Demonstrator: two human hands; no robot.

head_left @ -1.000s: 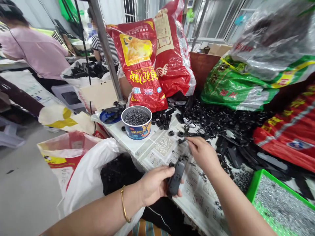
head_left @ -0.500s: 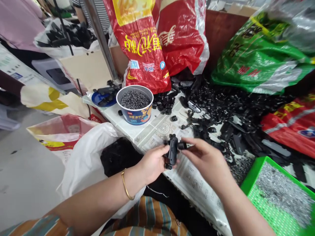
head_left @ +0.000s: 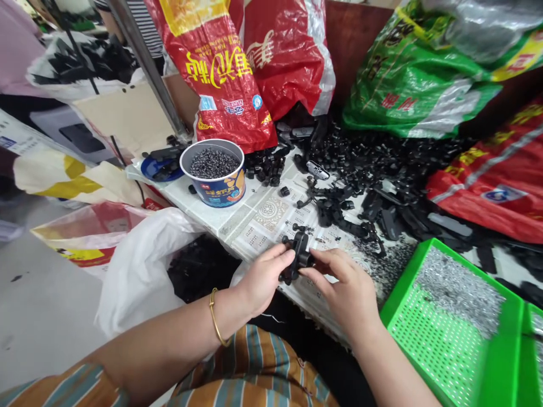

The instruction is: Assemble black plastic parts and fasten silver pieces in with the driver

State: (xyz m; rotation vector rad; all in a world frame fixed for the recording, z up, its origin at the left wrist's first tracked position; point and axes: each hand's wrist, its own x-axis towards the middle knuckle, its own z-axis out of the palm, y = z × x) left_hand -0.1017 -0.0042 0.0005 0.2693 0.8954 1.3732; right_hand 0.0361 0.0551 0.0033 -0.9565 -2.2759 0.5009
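Note:
Over the near edge of the table, my left hand (head_left: 265,280) is closed around a black plastic part (head_left: 300,243), an elongated body with small round ends. On the part's right side sits a short black knob (head_left: 304,259). The thumb and fingers of my right hand (head_left: 350,285) pinch this knob against the part. How the two pieces join is hidden by the fingers. Beyond my hands, small black pieces (head_left: 331,209) lie scattered on the patterned table cover (head_left: 271,212).
A blue paper tub (head_left: 220,189) of tiny dark pieces stands at the left edge. Green baskets (head_left: 428,333) with shiny small metal pieces lie right. Red bags (head_left: 231,73) and a green bag (head_left: 407,85) stand behind. A white sack (head_left: 139,271) hangs below left.
My right hand has moved in to the left, bringing the knob against the black part, which has turned a little. The view has shifted to the right.

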